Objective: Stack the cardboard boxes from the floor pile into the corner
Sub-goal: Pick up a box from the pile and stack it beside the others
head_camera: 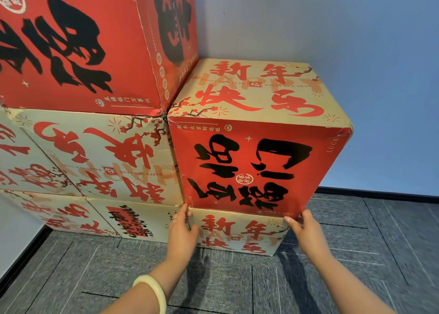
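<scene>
A cardboard box (256, 147) with a red front face, black brush characters and a tan top sits on a lower tan box (237, 235) at the right end of the stack. My left hand (183, 230) touches its lower left corner with straight fingers. My right hand (306, 230) touches its lower right corner, fingertips at the bottom edge. Beside it on the left, a red box (78, 47) tops a tan box (99, 156) and bottom-row boxes (133, 221).
The stack stands against a pale blue wall (356, 52) with a dark baseboard (380, 193). Grey carpet tiles (237, 285) cover the floor in front and to the right. A pale bangle (154, 290) is on my left wrist.
</scene>
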